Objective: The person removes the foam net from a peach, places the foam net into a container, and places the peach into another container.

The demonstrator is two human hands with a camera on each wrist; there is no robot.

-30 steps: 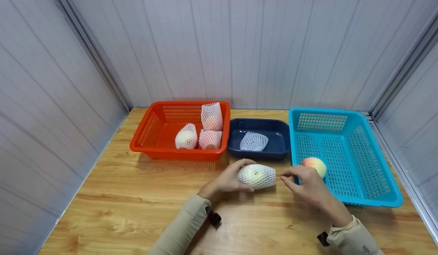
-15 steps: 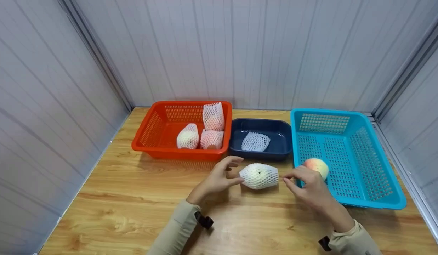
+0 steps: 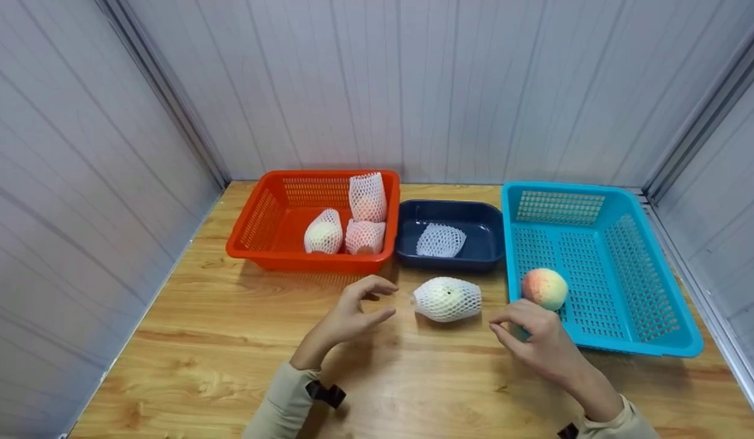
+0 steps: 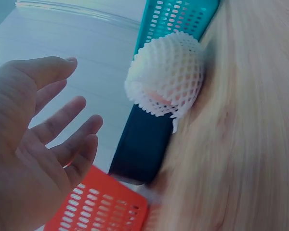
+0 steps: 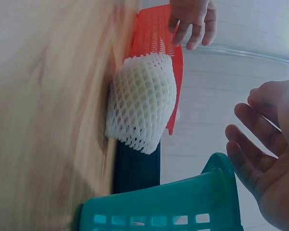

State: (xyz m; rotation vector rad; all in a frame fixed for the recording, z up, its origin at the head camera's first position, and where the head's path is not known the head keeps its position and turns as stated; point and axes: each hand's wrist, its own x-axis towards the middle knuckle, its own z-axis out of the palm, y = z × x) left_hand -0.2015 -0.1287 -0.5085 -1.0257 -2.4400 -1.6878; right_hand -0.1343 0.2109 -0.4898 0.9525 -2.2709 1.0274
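Left hand point(image 3: 346, 314): fingers point(image 4: 63, 115) parted, holding nothing
Right hand point(image 3: 538, 341): fingers loosely bent, holding nothing
Fruit point(image 3: 448, 299): netted, on table point(image 3: 437, 393), between hands

Netted fruit point(image 4: 166, 72), left grip point(image 4: 31, 163) apart

The surface point(image 3: 194, 347) looks like varnished wood, smooth, with a soft sheen over its grain. The orange basket point(image 3: 316, 263) and blue basket point(image 3: 620, 280) look like smooth, perforated plastic; the navy tray point(image 3: 450, 264) is solid-walled and glossier. Matt, ribbed foam netting point(image 3: 448, 300) covers the wrapped fruit, while the bare peach-like fruit point(image 3: 545, 289) has dull skin. The sleeve point(image 3: 280, 393) is matt cloth; the wall panels point(image 3: 462, 91) look smooth and grooved.
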